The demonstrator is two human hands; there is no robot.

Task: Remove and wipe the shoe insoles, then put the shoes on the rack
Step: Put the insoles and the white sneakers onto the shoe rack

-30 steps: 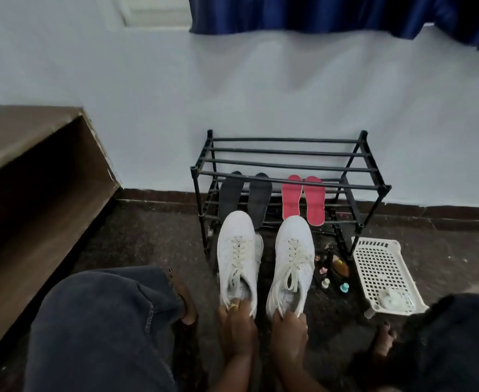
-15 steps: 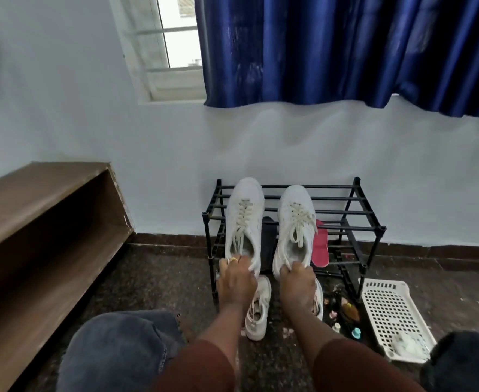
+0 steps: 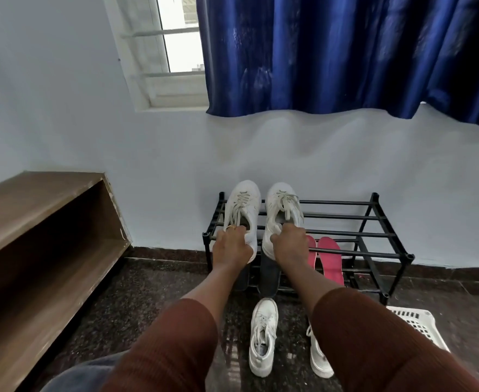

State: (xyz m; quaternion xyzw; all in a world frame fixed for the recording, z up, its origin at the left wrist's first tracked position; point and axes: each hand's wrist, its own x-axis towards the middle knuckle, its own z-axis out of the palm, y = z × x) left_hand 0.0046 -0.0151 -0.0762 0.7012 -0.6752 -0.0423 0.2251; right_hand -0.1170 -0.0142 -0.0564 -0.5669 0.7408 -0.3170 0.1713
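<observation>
Black rack (image 3: 380,236) top tier, left hand (image 3: 230,246) grasping left sneaker (image 3: 242,210) heel, right hand (image 3: 289,241) grasping right sneaker (image 3: 282,213) heel

Four white shoes (image 3: 242,213), two pink insoles (image 3: 329,261), two dark insoles (image 3: 269,275), one rack (image 3: 374,219)

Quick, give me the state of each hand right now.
Left hand: grips the heel of the left white shoe on the rack.
Right hand: grips the heel of the right white shoe.
</observation>
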